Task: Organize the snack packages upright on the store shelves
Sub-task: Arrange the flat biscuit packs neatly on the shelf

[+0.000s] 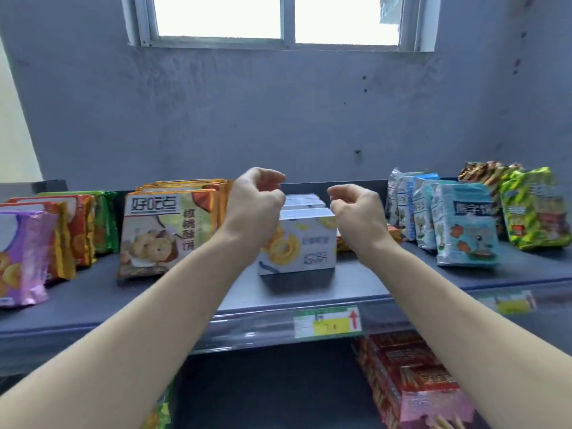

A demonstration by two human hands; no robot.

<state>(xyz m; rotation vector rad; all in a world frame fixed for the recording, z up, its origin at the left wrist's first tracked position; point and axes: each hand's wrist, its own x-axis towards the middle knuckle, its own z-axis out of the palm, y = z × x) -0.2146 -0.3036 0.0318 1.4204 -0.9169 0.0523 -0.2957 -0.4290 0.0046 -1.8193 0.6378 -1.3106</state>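
A row of white cookie boxes [305, 246] stands upright in the middle of the dark top shelf [93, 301]. My left hand [257, 205] hovers at the row's left side, fingers curled, holding nothing. My right hand [356, 212] hovers at the row's right side, fingers loosely curled and empty. Left of the boxes stand walnut cookie bags [161, 233]. Further left are orange and green bags [83, 227] and a purple bag [21, 258]. Right of the boxes stand light blue bags [464, 227] and a green-yellow bag [532, 212].
An orange packet [343, 243] lies flat behind my right wrist. A price tag [328, 323] sits on the shelf's front rail. Red snack boxes [411, 379] fill the lower shelf at the right. A grey wall with a window rises behind the shelf.
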